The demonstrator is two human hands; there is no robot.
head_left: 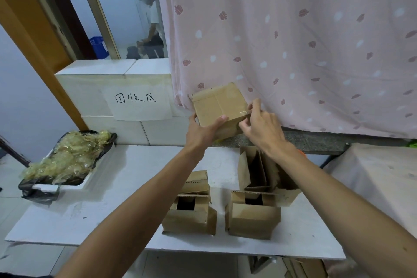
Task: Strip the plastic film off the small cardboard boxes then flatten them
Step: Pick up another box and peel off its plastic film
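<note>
- Small cardboard box point(217, 106): held up off the tabletop point(135, 176), between the two hands, its flaps closed.
- The left hand point(203, 131) grips the small cardboard box from below, with the thumb pressed on the near face.
- The right hand point(261, 128) pinches the glossy plastic film point(242, 112) at the box edge nearest its fingertips.
- Step in hand, as I judge it: stripping the film; flattening is not yet begun.
- The next move calls for a steady pull along the seam, away from the left hand, which braces the box.
- Opened boxes point(189, 212) stand below both hands; a tray point(67, 160) of film scraps sits well left of the left hand.
</note>
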